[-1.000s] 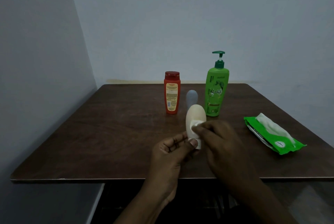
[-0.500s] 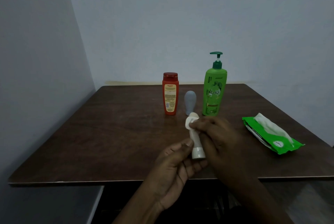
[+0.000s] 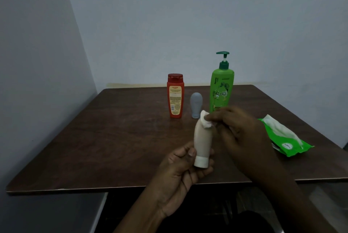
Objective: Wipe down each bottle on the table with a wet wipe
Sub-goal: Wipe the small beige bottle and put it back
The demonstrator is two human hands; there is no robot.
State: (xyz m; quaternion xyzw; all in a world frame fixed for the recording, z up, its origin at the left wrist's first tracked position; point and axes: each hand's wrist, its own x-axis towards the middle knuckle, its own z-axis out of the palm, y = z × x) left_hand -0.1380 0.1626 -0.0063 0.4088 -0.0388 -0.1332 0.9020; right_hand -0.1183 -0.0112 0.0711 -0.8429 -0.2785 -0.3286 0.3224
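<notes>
Over the near edge of the dark brown wooden table (image 3: 116,138), my left hand (image 3: 185,171) grasps a small cream squeeze tube w/ a white cap (image 3: 203,141), cap end down, thumb on its front & fingers curled behind; tube stands roughly upright, tilted a bit; my right hand (image 3: 239,129) pinches a crumpled white wet wipe (image 3: 205,121) btwn fingertips & presses it on the tube's top end; tube is off the table, held in the air. Farther back, three bottles stand upright in a row: an orange-red plastic bottle w/ a red cap (image 3: 175,96) at left, a small grey silicone tube standing on its cap (image 3: 196,104) in the middle, a tall green pump bottle w/ a dark green dispenser (image 3: 222,84) at right, its base partly hidden by my right fingers; none touch each other. At my right lies a green wipes pack (image 3: 288,142), flat, w/ a white wipe sticking out of its opening; it's well apart from the bottles, near the table's right edge.
</notes>
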